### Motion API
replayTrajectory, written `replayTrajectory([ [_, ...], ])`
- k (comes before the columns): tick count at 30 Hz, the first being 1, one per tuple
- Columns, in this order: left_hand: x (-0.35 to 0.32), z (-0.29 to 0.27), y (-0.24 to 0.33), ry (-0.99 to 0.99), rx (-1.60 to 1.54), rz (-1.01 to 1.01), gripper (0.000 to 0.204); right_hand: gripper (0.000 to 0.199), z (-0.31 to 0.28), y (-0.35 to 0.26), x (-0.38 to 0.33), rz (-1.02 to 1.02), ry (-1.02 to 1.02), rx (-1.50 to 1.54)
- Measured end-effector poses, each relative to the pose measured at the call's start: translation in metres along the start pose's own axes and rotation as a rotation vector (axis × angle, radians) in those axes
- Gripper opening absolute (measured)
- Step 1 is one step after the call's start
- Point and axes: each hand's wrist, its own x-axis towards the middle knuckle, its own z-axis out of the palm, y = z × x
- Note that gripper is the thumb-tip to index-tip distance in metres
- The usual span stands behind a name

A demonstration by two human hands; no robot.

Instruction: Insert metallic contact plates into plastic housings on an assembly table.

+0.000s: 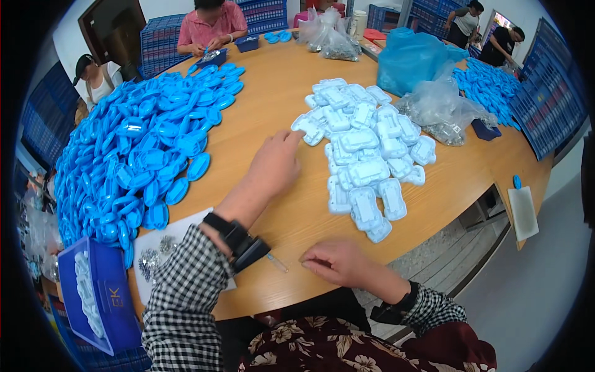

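Observation:
My left hand (pixel 277 162) reaches across the table, palm down. Its outstretched fingertips are at the leftmost pale blue-white plastic case (pixel 308 129) of a pile; whether they touch it, I cannot tell. That pile of pale plastic cases (pixel 365 170) is heaped on the table ahead. My right hand (pixel 338 263) is curled near the front edge, thumb and fingers together. Anything in its grip is hidden. Between my hands lies a slim tool with a clear handle (pixel 277 263), partly covered by the wrist device (pixel 238 245) on my left arm.
A large heap of bright blue plastic shells (pixel 142 142) fills the left. Small metal parts (pixel 149 263) lie on a white sheet (pixel 186 226). A blue bin (pixel 118 297) holds pale cases. Bags (pixel 437 111) and blue crates (pixel 551 93) stand right. Several people work beyond.

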Motion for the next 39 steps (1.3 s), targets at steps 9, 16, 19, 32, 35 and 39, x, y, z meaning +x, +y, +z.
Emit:
replayTrajectory([
  [9,0.086,0.057,-0.026,-0.136,0.249,0.158,0.058,0.011,-0.005,0.011,0.003,0.003,0.005,0.148],
  [16,0.039,0.013,-0.045,-0.079,-0.029,-0.012,0.059,0.010,-0.004,0.012,0.005,0.017,0.010,0.146],
  [19,0.015,-0.045,-0.031,-0.319,-0.142,-0.254,0.055,0.009,-0.003,0.007,0.004,0.050,-0.006,0.115],
  [32,-0.217,-0.104,-0.010,0.315,-1.523,-0.684,0.063,0.014,0.004,-0.030,0.030,0.364,-0.074,-0.021],
  [35,-0.271,-0.082,-0.007,0.513,-1.572,-0.787,0.059,0.013,0.020,-0.041,0.048,0.218,-0.137,-0.154],
  [39,-0.309,-0.065,-0.006,0.638,-1.681,-0.911,0.051,0.012,0.053,-0.063,0.079,0.065,-0.251,-0.212],
])
